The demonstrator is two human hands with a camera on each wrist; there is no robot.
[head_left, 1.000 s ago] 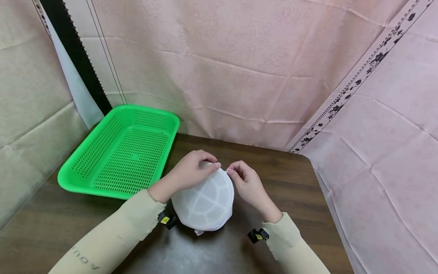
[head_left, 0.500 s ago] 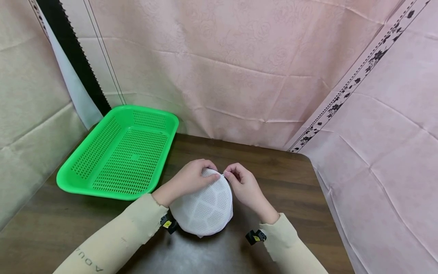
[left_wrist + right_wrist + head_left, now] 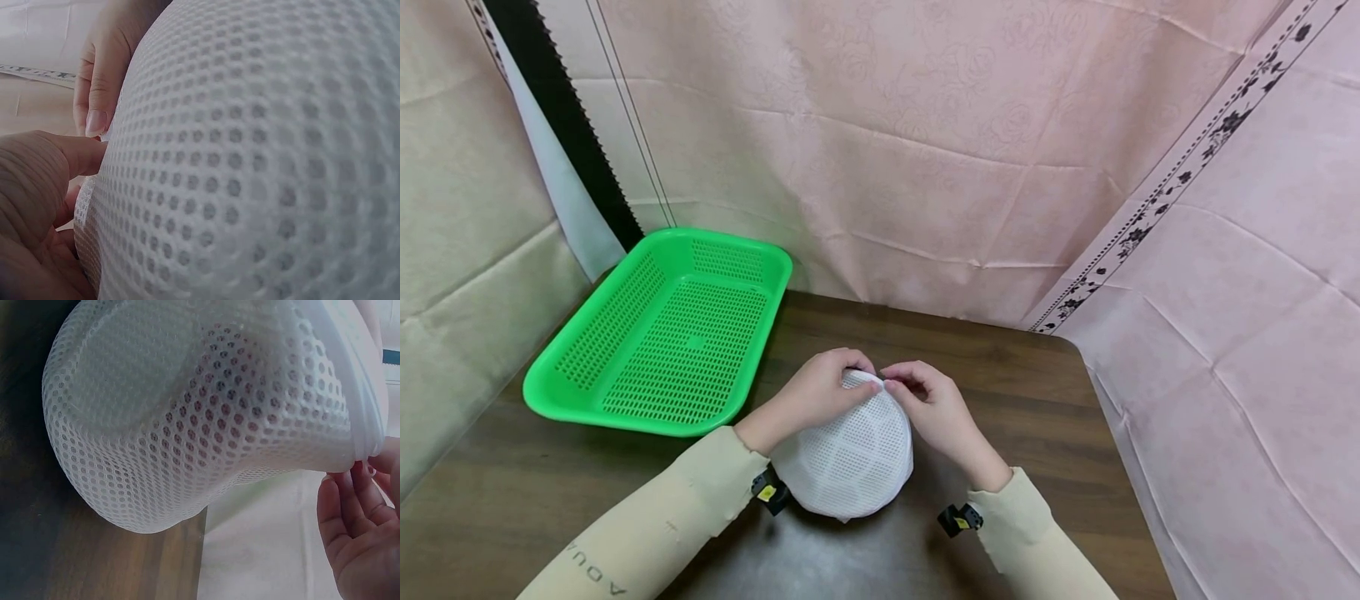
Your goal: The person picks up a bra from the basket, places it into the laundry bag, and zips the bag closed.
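Note:
A round white mesh laundry bag point(image 3: 850, 458) is held over the table in the head view, its honeycomb weave filling much of both wrist views. At the bag's far left edge my left hand point(image 3: 823, 390) grips it, thumb on top and fingers behind. My right hand point(image 3: 940, 408) pinches the far edge of the bag, close to the left thumb. The right wrist view shows a smooth white band point(image 3: 351, 375) round the bag's edge, with the right fingertips at its lower end. Something pinkish shows dimly through the mesh; what the fingertips pinch is mostly hidden.
A green perforated plastic basket point(image 3: 662, 333) stands to the left on the dark wooden table point(image 3: 1030, 400). Pale pink cloth point(image 3: 925, 167) hangs behind and on both sides. Small black cameras point(image 3: 958, 518) are strapped to the wrists.
Both hands and the bag have come slightly nearer the body. My right hand has shifted left along the bag's edge toward the left thumb. The basket stays put.

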